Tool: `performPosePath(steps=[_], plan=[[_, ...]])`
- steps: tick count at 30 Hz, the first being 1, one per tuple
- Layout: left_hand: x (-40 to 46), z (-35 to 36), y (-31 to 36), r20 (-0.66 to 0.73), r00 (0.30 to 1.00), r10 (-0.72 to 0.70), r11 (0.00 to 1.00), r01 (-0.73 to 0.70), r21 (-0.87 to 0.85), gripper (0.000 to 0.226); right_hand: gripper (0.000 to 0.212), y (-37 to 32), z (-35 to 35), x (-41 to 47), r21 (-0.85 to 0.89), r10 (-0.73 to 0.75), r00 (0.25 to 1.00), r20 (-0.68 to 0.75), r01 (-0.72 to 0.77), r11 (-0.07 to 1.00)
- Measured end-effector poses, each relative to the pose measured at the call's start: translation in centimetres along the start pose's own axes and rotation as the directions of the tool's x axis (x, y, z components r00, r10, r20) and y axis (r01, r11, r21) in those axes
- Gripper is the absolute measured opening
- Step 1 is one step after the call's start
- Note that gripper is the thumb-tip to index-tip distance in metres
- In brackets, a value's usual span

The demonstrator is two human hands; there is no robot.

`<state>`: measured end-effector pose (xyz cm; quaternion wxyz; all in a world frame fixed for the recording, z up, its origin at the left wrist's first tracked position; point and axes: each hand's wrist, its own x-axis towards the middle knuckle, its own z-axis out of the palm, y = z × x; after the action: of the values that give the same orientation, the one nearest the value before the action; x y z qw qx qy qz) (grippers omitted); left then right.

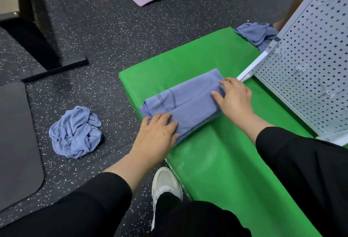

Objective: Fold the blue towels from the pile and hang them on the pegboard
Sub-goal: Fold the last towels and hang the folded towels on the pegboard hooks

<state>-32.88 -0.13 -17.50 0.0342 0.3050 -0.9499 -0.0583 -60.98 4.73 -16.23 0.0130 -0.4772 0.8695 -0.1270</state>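
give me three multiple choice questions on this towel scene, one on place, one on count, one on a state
1. Where does the folded towel lie?
A. on the green mat
B. on the speckled floor
C. on the pegboard

2. How many crumpled blue towels are in view?
A. none
B. two
C. four

3. How do the hands meet the folded towel?
A. both lifted clear
B. both flat on it
C. one fist beside it

Key: 1 A, it rests on green. 2 B, one on the floor, one by the pegboard. 3 B, left hand and right hand press with straight fingers.
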Motion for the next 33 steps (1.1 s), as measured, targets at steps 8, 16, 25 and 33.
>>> performPosePath(steps=[8,16,25,33], plan=[[-2.0,-5.2,-5.9,-0.080,0.976,-0.202,0.975,0.193,-0.108,0.035,0.028,-13.6,-2.1,1.0,0.234,-0.428,0.901,0.068,0.402,0.885],[-15.5,-6.6,-21.8,-0.062,0.905,-0.421,0.906,0.423,0.010,0.014,0.046,-32.3,0.1,-0.7,0.065,-0.549,0.592,0.591,0.643,0.763],[-24.0,-1.2,-32.3,0.147,0.757,-0.636,0.766,0.642,0.009,0.027,0.045,-44.2,15.7,-4.0,0.012,-0.409,0.410,0.815,0.694,0.720],[-24.8,5.0,-36.1,0.209,0.725,-0.656,0.737,0.676,-0.034,0.028,0.063,-43.2,29.9,-7.7,-0.056,-0.256,0.451,0.855,0.571,0.819]])
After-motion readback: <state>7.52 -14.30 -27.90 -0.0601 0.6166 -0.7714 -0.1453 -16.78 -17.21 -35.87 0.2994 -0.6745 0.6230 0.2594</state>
